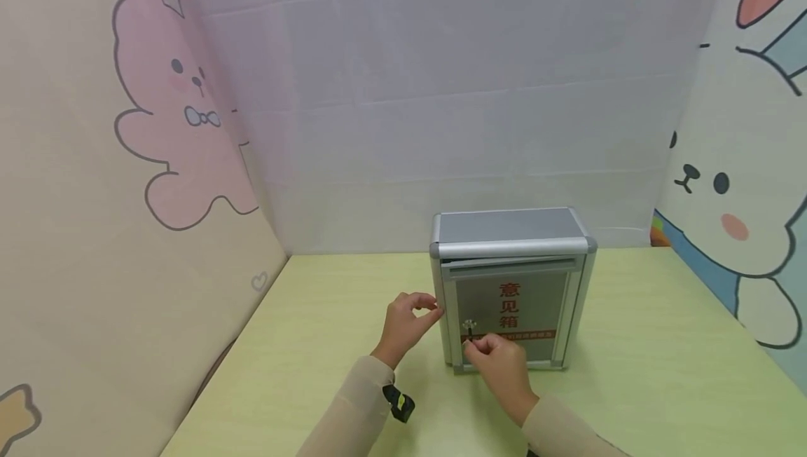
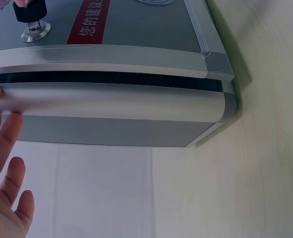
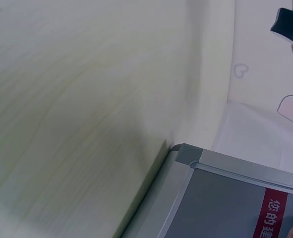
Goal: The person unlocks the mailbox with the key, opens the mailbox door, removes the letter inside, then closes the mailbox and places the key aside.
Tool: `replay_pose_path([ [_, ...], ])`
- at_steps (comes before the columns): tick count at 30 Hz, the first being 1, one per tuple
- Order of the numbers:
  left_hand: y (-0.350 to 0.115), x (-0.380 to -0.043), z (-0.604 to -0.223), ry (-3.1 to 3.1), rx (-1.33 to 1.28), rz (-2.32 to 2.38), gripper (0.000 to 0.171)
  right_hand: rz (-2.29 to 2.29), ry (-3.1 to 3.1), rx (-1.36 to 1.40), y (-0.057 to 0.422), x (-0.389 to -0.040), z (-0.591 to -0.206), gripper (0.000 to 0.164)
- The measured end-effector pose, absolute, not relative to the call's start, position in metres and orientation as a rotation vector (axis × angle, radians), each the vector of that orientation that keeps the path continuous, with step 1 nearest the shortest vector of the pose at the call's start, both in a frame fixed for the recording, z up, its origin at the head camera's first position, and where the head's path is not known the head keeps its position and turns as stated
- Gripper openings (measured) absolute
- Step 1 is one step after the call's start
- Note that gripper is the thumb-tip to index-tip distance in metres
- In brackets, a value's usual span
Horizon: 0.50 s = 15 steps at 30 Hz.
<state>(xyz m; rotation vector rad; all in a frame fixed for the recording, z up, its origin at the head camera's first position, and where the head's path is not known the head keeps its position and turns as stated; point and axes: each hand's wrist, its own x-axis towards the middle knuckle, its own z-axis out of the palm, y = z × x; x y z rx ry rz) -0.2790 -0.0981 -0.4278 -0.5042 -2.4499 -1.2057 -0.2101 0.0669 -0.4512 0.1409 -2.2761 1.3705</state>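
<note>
A grey suggestion box [image 1: 536,303] with a silver metal frame and red lettering stands upright on the table. Its front door [image 1: 479,292] sits slightly askew, with a dark gap along its top edge. A black-headed key [image 2: 30,12] is in the round metal lock [image 2: 35,31] near the door's left side. My right hand [image 1: 501,366] pinches the key between thumb and finger; only a fingertip shows in the right wrist view. My left hand [image 1: 405,324] touches the box's left frame edge [image 2: 116,101] with its fingertips, the other fingers loosely spread.
The pale yellow table [image 1: 340,296] stretches to both sides of the box. Behind it hangs a white cloth [image 1: 441,127]. Curtains with a pink rabbit [image 1: 170,106] and a white rabbit [image 1: 750,191] flank the table. A black wrist strap [image 1: 398,402] shows below my left sleeve.
</note>
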Motion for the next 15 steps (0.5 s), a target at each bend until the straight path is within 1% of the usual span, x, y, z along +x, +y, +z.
replay_pose_path([
  [15,-0.0979,-0.2785,-0.4273,-2.433,-0.504,-1.232,0.016,1.439,-2.318,0.124,0.0712,-0.1993,-0.4469,0.018],
])
